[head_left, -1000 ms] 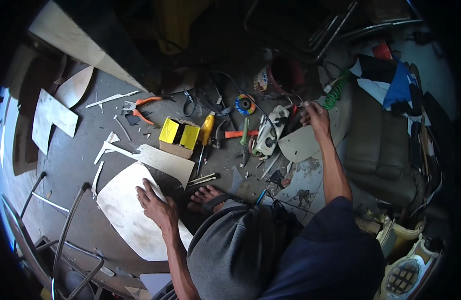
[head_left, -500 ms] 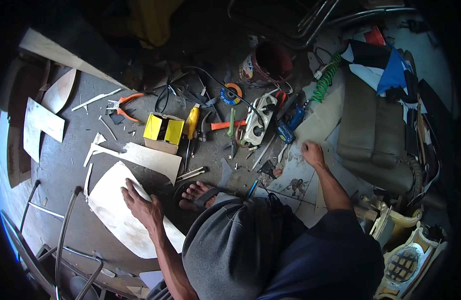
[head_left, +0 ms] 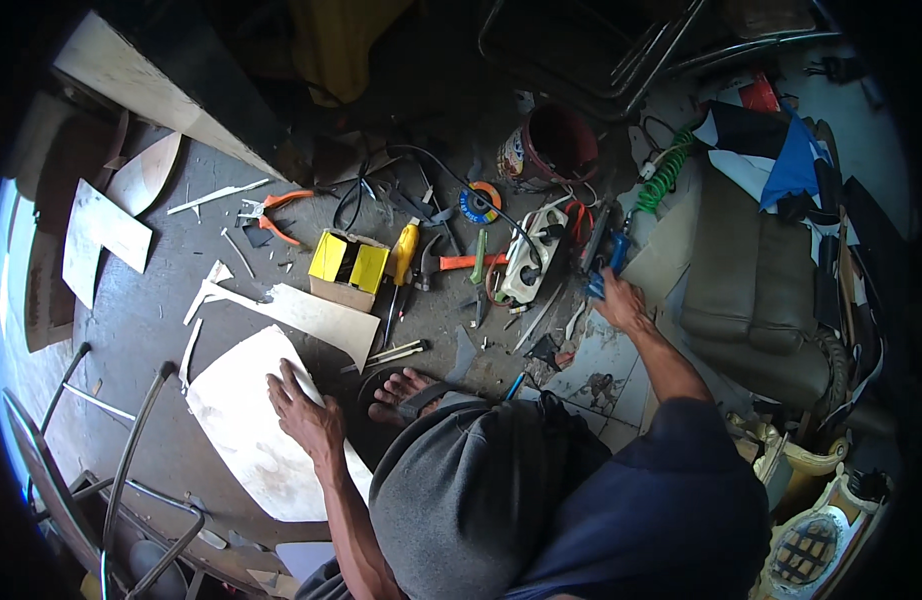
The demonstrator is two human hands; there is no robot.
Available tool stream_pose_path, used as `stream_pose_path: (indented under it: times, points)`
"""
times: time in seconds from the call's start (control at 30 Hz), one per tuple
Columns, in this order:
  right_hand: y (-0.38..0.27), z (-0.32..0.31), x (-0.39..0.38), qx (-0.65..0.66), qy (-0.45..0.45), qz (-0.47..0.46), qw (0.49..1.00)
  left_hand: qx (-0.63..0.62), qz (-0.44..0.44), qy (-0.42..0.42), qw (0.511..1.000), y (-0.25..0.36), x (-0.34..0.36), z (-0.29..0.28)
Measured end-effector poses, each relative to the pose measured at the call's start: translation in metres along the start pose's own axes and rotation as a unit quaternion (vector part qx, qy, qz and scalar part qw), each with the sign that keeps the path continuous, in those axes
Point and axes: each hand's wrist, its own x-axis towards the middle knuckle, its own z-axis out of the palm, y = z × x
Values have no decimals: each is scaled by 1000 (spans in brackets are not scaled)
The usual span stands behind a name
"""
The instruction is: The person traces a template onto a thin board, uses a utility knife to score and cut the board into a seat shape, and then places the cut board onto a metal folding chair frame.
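Note:
My left hand [head_left: 309, 415] lies flat with fingers spread on a white curved panel [head_left: 246, 430] beside my sandalled foot. Its face is smudged with brown. At the right, my right hand [head_left: 626, 305] is closed about the lower part of a blue air tool [head_left: 619, 250], which lies on the floor by the green coiled hose [head_left: 664, 178]. The fingers partly cover the tool, so its exact kind cannot be made out. Close by, to the left of that tool, is a white power strip [head_left: 531, 262] with a black plug and cord.
A hammer [head_left: 468, 262], yellow screwdriver [head_left: 405, 255], orange pliers [head_left: 271, 215] and yellow box [head_left: 349, 265] lie ahead. A bucket [head_left: 556, 150] stands beyond. Cut board [head_left: 316, 318] lies past the panel. An olive cushion [head_left: 756, 275] sits right; metal chair legs [head_left: 131, 450] rise left.
My right hand has moved forward and a little left, from beside the blue tool onto it. My left hand stays on the white panel. The whole view has shifted slightly.

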Motion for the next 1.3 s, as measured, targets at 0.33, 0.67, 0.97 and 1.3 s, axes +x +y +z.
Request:
stream_pose_path:
  times: [0.33, 0.67, 0.97, 1.3]
  points:
    - [-17, -41, 85, -139, 138, -259, 946, 11, -4, 29, 1000, 5, 12, 28]
    - [-10, -64, 133, -306, 70, -379, 871, -23, 9, 88, 996, -33, 74, 24]
    - [40, -101, 60, 112, 111, -23, 987, 129, 46, -116, 984, -91, 156, -35]
    - [-119, -29, -25, 306, -19, -219, 926, -37, 11, -164, 986, -116, 135, -141]
